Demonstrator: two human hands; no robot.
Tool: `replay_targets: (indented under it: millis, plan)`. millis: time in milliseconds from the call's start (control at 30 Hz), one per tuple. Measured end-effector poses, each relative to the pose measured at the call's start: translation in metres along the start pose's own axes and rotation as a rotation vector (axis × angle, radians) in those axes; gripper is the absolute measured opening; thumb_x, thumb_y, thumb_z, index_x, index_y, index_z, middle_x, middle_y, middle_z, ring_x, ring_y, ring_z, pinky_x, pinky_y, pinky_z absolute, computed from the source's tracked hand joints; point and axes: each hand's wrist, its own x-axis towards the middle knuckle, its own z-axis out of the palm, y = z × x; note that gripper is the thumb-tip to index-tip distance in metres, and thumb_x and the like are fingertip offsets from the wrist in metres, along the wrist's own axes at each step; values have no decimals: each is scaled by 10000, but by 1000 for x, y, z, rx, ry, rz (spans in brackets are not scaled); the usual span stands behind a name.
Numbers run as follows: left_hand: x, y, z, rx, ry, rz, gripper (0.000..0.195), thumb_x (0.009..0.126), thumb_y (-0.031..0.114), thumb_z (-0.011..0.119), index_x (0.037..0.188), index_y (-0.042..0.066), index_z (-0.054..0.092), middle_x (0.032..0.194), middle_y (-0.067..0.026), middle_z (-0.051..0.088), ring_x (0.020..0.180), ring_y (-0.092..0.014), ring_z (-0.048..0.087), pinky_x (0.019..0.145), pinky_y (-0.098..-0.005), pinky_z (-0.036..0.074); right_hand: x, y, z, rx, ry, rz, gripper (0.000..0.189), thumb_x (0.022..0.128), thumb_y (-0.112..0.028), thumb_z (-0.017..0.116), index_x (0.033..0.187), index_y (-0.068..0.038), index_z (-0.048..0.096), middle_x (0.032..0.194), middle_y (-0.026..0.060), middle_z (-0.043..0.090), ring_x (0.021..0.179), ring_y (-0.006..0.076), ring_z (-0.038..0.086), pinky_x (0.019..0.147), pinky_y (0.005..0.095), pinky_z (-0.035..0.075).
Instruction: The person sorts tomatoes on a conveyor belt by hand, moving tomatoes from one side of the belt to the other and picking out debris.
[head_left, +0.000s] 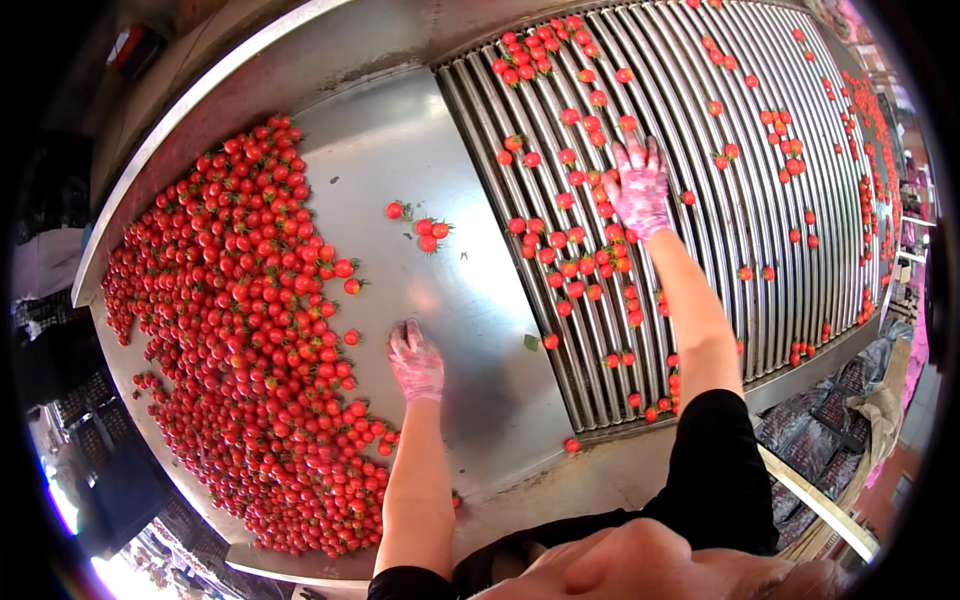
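My left hand (416, 364), in a thin pink-stained glove, is palm down over the smooth metal sheet (480, 322). Its fingers bend a little, with nothing visible in them. Just left of it begins a large heap of red cherry tomatoes (255, 300), many with green calyxes. My right hand (641, 187), gloved the same way, reaches over the metal rollers (697, 247) with fingers apart. Loose cherry tomatoes (604, 208) lie against its thumb side; whether it touches them is hard to tell. Farther up the sheet, a small cluster of tomatoes (429, 234) sits among leaf scraps.
A raised metal rim (195, 97) borders the heap's far side. More tomatoes (525, 56) lie in the rollers' far left corner, and others (870, 127) gather beyond the right end. Dark plastic-wrapped crates (817, 435) stand at lower right. One leaf (531, 343) lies beside the first roller.
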Motion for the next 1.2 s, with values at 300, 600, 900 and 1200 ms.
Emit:
replay_targets:
  millis: [300, 600, 900, 1200]
  plan:
    - [-5, -10, 2, 39, 7, 0, 351, 858, 57, 571, 1208, 60, 560, 1222, -193, 514, 1073, -371, 539, 903, -462, 486, -108, -140, -26, 301, -250, -222, 523, 897, -325, 565, 1363, -96, 510, 1489, 112, 392, 1364, 427, 317, 1144, 612, 202]
    - [-6, -10, -1, 19, -8, -6, 329, 870, 57, 557, 1199, 51, 564, 1222, -196, 528, 1065, -382, 538, 900, -470, 481, -251, -37, -47, 131, -389, 20, 607, 898, -301, 601, 1456, -181, 395, 1483, 94, 404, 1407, 347, 312, 1175, 542, 216]
    - [4, 0, -3, 13, -20, 3, 316, 883, 57, 544, 1198, 42, 562, 1213, -212, 537, 1072, -393, 547, 897, -474, 483, -146, -145, -46, 300, -462, 11, 607, 844, -338, 658, 1404, -186, 483, 1512, 76, 377, 1413, 347, 281, 1150, 595, 196]
    - [1, -4, -4, 6, 0, 33, 321, 881, 40, 547, 1201, 22, 545, 1225, -225, 522, 1089, -395, 532, 891, -483, 482, -260, -29, -56, 481, -228, 210, 418, 844, -47, 567, 1247, -146, 609, 1385, 93, 497, 1300, 288, 431, 1076, 473, 378]
